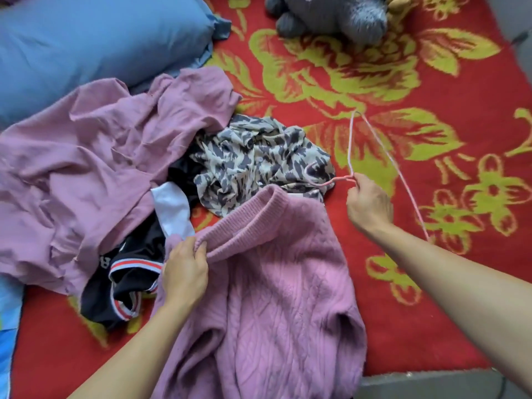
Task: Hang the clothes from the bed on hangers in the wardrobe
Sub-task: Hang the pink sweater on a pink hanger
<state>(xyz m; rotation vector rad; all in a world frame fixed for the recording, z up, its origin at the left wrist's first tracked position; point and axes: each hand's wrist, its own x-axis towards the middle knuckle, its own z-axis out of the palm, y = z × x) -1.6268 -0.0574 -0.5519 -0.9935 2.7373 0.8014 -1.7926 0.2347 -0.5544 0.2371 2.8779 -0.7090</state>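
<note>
On the bed (431, 326), pink sweater (273, 298) flat: your left hand (185, 272) fingers pinch its ribbed collar (244, 217), likely to open the neck, while your right hand (368, 205), just right of the collar, grips the wire hanger (350, 145), poised to feed in.

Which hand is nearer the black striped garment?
Left. The left hand, gripping the pink sweater, is beside the black garment; the right hand holds a hanger beyond the sweater.

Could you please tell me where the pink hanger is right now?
In the head view the pink hanger is right of centre over the red floral blanket, its neck pinched by the right hand, its hook over the leopard-print blouse.
</note>
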